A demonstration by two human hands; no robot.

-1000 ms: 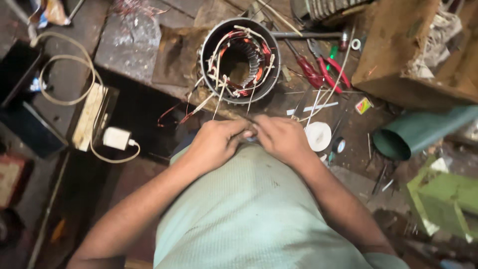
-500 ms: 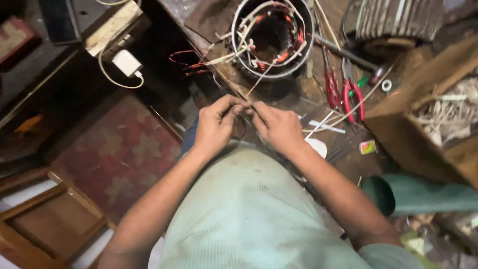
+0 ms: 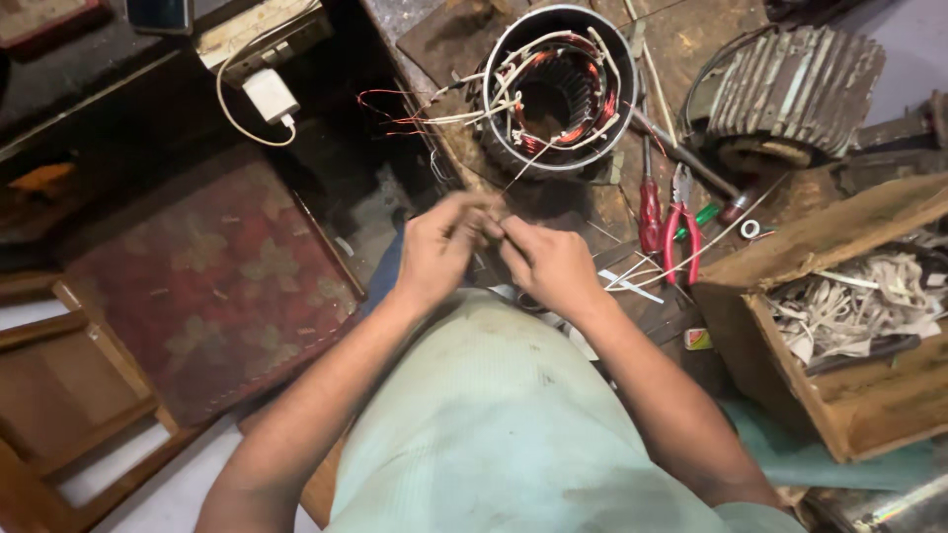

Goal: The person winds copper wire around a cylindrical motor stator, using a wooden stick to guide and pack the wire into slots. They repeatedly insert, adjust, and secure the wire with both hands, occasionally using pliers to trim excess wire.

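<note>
I see both hands meeting just in front of my chest, fingertips together; the left hand (image 3: 439,247) and the right hand (image 3: 548,262) are each pinched on the near end of a thin pale lead wire (image 3: 523,168), and the pinch points almost touch, so neither hand is nearer than the other; what exactly lies between the fingertips is too small to tell. The wire's long axis runs away from the grip, up and slightly right, straight to the motor stator (image 3: 558,89), which stands open end up on the workbench (image 3: 711,39) well beyond the hands; so the thing being worked lies ahead of the grip, not to either side.

The stator's steel ring holds copper windings bound with pale sleeved leads; several leads and thin red wires (image 3: 390,104) spill over its left rim toward the bench edge. To the right of my right hand lie a red-handled screwdriver (image 3: 649,212) and red-handled pliers (image 3: 681,232), side by side, handles toward me; further right an open wooden box (image 3: 780,326) holds a heap of pale paper strips (image 3: 859,306). A finned motor housing (image 3: 790,89) sits at the far right; a white charger (image 3: 269,96) with its cable lies far left.
</note>
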